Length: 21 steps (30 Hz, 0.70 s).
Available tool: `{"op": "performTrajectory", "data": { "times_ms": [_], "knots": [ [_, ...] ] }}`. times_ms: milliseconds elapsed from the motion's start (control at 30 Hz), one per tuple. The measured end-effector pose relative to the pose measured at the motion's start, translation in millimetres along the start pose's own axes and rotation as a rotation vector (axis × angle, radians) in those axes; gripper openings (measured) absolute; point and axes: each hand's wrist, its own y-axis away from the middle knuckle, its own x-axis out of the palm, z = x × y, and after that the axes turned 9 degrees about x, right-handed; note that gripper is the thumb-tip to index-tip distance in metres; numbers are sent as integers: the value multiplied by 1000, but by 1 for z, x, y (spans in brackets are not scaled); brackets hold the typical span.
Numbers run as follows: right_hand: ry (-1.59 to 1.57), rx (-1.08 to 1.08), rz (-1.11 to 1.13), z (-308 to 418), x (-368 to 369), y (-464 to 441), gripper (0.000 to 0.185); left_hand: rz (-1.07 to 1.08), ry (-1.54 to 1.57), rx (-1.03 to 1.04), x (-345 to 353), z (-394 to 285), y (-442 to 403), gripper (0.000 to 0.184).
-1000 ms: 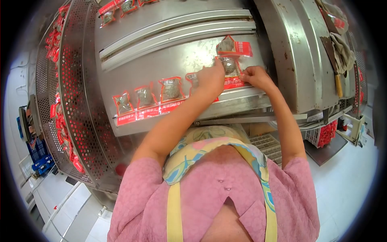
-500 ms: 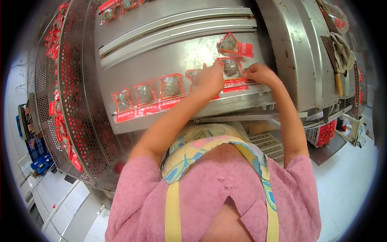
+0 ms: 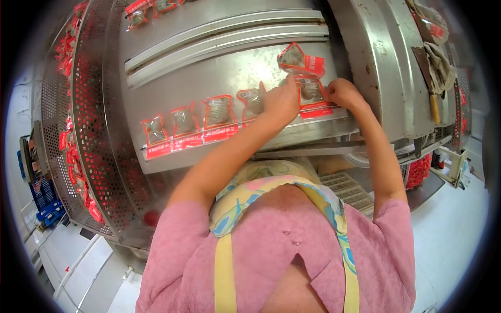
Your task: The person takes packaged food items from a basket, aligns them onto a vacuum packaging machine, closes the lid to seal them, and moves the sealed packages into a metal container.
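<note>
A clear packet with red edges (image 3: pixel 311 89) and a greyish lump inside lies at the right end of the steel plate's front edge. My left hand (image 3: pixel 283 101) grips its left side, while the fingers of my right hand (image 3: pixel 345 95) are pinched at its right edge. To the left, similar packets lie in a row: one packet (image 3: pixel 253 102) beside my left hand, then a second packet (image 3: pixel 218 111) and more beyond. Their red printed ends point toward me. Just behind the held packet lies another red-edged packet (image 3: pixel 293 56), turned sideways.
Two metal bars (image 3: pixel 229 43) cross the steel surface behind the row. More packets (image 3: pixel 138 19) lie at the far left. A perforated metal basket (image 3: pixel 112 141) with red packets beyond it stands at left. At right are a steel housing (image 3: pixel 373 57) and a hanging cloth (image 3: pixel 439 68).
Both hands have shifted a little to the right, and the packet between them has moved right too. More of the packet beside my left hand now shows.
</note>
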Motion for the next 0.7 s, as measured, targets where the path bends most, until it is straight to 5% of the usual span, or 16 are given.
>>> {"op": "performTrajectory", "data": {
  "times_ms": [100, 400, 500, 600, 700],
  "knots": [
    [341, 76, 139, -2, -5, -14, 20, -28, 144, -8, 1, -11, -6, 53],
    [573, 199, -22, -4, 4, -28, 18, -66, 123, 104, 29, -15, -21, 55],
    [588, 189, 13, 0, -1, -24, 25, -343, 176, 200, 30, -20, -7, 38],
    [570, 191, 168, 12, -15, -17, 23, -325, 77, 590, 27, -30, 7, 27],
    [464, 183, 131, -1, -11, -22, 30, -224, -45, 618, 52, -34, 0, 17]
  ]
}}
